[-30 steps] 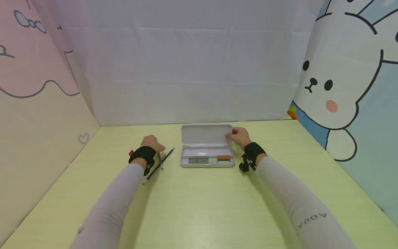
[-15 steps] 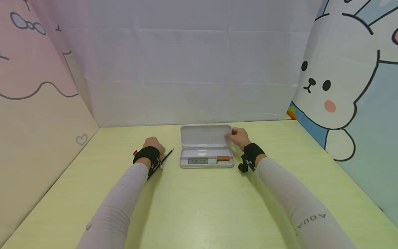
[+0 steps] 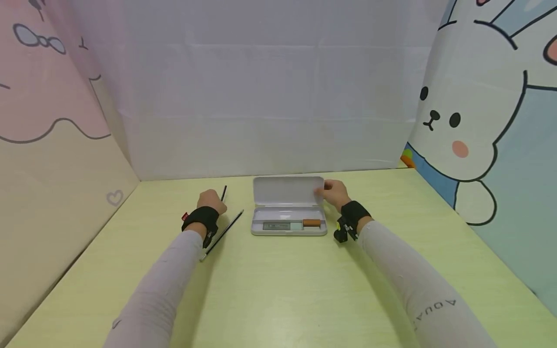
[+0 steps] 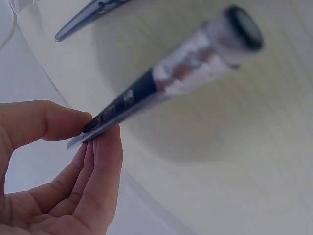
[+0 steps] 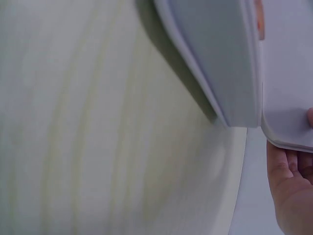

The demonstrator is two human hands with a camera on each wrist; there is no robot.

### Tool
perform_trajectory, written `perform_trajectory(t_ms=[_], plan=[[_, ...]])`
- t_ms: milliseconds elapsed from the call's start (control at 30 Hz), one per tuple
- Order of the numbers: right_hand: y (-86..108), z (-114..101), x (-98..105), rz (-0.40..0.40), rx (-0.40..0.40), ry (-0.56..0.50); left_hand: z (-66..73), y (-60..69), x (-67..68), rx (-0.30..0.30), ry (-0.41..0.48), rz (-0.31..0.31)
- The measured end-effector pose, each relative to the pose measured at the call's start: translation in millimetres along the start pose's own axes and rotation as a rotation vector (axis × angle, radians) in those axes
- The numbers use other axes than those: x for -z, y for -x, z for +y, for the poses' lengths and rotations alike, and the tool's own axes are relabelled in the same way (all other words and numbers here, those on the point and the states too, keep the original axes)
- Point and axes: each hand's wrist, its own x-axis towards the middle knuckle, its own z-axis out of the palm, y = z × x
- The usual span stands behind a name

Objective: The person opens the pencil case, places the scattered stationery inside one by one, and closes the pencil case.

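Note:
My left hand (image 3: 211, 200) pinches a dark pencil (image 4: 132, 95) between thumb and fingertips, as the left wrist view shows. Its metal ferrule and eraser end point toward that camera. In the head view, the pencil's dark far end sticks out beyond the hand. A second dark pencil (image 3: 224, 234) lies slanted on the table beside that hand. To the right stands a white pencil case (image 3: 256, 231), its lid (image 3: 285, 189) raised. My right hand (image 3: 334, 194) grips the lid's right edge, thumb inside and fingers behind it in the right wrist view (image 5: 296, 191).
Inside the case lie a grey and pale-green flat piece (image 3: 277, 225) and a brown-orange piece (image 3: 311, 223). A white cloth wall (image 3: 261, 96) rises behind the table (image 3: 278, 290). Cartoon-printed sheets (image 3: 478, 121) stand at both sides.
The held pencil has turned: its lower end hung toward the viewer before, and now a dark end shows beyond the left hand. That hand shifted slightly right, then back. The right hand stays put.

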Motion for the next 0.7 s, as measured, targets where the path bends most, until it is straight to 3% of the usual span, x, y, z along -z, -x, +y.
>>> perform_trajectory(t_ms=[200,367,700], plan=[[-2.8,0,-1,0.017,-0.011,0.008,16.1,6.9,6.2,-0.125,-0.058,0.073],[-1.1,-1,-1,0.015,-0.018,0.009,26.3,17.0,10.4,-0.179,-0.092,0.081],[0.6,-1,0,0.015,-0.012,0.01,27.7,24.5,11.4,-0.242,-0.062,0.102]])
